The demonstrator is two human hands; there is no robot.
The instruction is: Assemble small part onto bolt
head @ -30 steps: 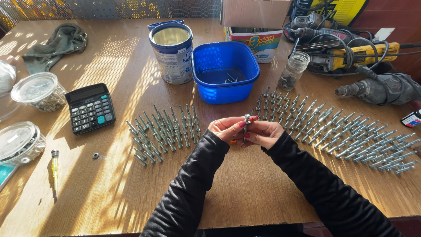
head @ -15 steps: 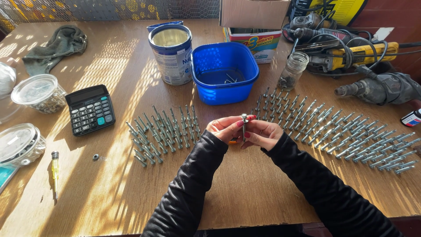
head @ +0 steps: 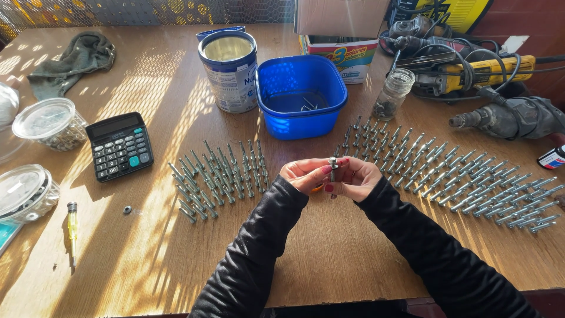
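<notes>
Both hands, left hand (head: 307, 175) and right hand (head: 356, 178), pinch one anchor bolt (head: 333, 169) upright in closed fingers; steady it while turning

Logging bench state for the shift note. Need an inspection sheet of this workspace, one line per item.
Surface: wooden table, sunlit.
Job's things: one bolt held upright; small bolt group to its left, large bolt group to its right.
Clutter: blue tub, tin can, calculator, glass jar, screwdriver.
Grippers: left hand and right hand both pinch the bolt.
Cables: tangled on the power tools.
Surroundings: cardboard box, grey rag.
</notes>
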